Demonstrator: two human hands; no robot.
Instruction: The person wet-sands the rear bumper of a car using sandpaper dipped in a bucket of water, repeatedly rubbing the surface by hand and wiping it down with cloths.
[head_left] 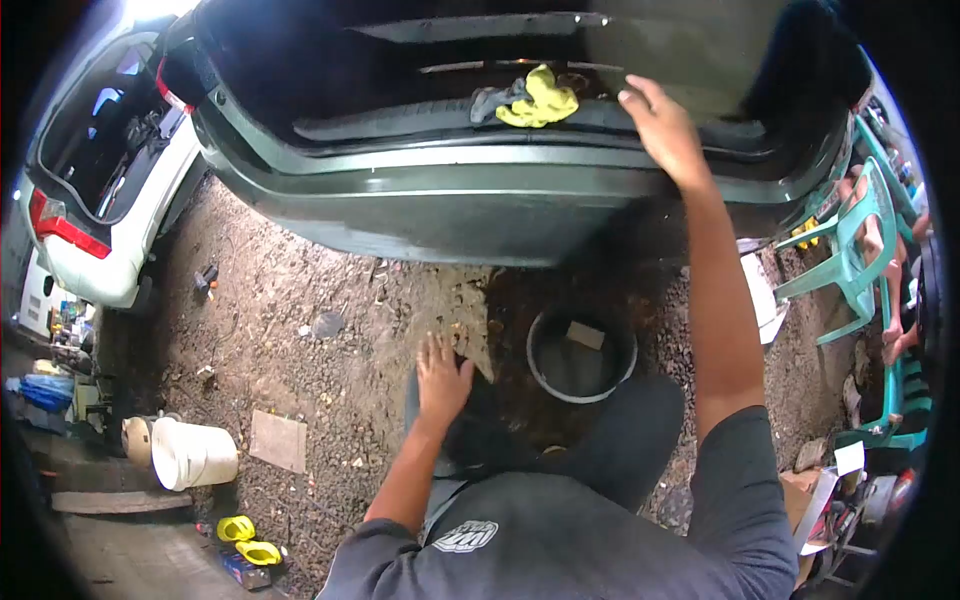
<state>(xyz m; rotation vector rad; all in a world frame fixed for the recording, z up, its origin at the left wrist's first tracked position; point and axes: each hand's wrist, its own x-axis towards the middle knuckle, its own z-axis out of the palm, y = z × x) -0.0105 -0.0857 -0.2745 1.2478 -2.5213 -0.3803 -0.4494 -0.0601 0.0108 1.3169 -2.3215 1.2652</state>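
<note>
My right hand [662, 128] is stretched out over the rear of a dark car [440, 205], its fingers apart and holding nothing. To its left, a crumpled yellow cloth [545, 98] lies beside a grey cloth [490, 102] on the ledge above the bumper. My left hand [440, 380] is spread over my bent left knee, with nothing in it. Between my legs and the car stands a round bucket [536, 375] with dark liquid inside. A tan rectangular block [585, 335] shows within the bucket.
A white car [130, 240] is at the left. White bucket [205, 455], flat square piece [278, 440] and yellow sandals [258, 552] are on gravel at lower left. Green plastic chairs [850, 260], a seated person's bare legs [893, 340] and a cardboard box [800, 495] are at the right.
</note>
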